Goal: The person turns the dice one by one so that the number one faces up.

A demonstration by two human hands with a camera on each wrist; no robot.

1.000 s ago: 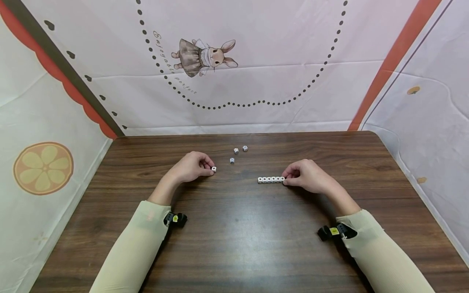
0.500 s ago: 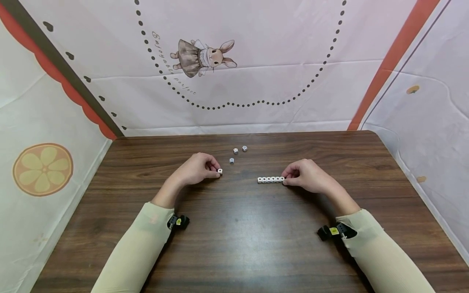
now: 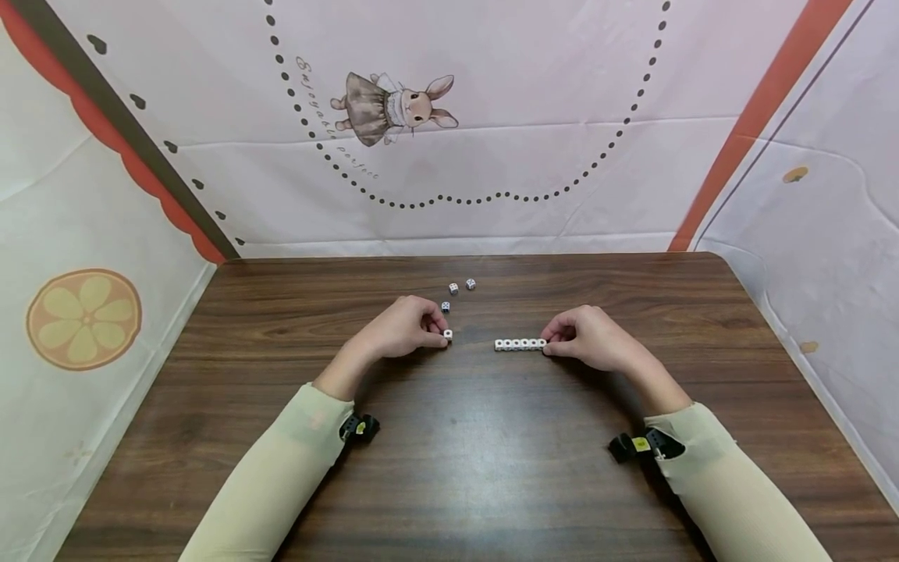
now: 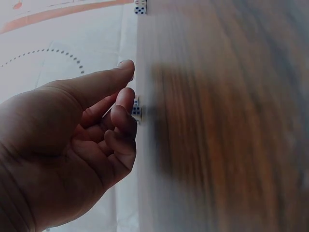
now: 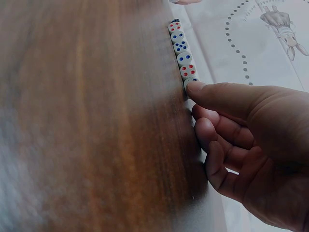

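Observation:
Between thumb and fingertips, my left hand [image 3: 403, 328] pinches a small white die [image 3: 448, 334] at the middle of the table; the thumb nearly hides it in the left wrist view. To its right, several white dice stand side by side in a straight row [image 3: 516, 344], a single large dot on each top. My right hand [image 3: 591, 339] pinches the end die at the row's right. In the right wrist view, the thumb covers most of that end die [image 5: 189, 83], and red and blue dots show along the row's side. A gap separates the left hand's die from the row.
Three loose dice lie beyond the left hand: a near die [image 3: 445, 307], a die behind it [image 3: 453, 289] and another at the back [image 3: 470, 284]. The brown wooden table [image 3: 449, 468] ends at a printed cloth backdrop [image 3: 534, 156].
My left hand has moved right and slightly nearer with its die, closing in on the row. The right hand and the row stay in place.

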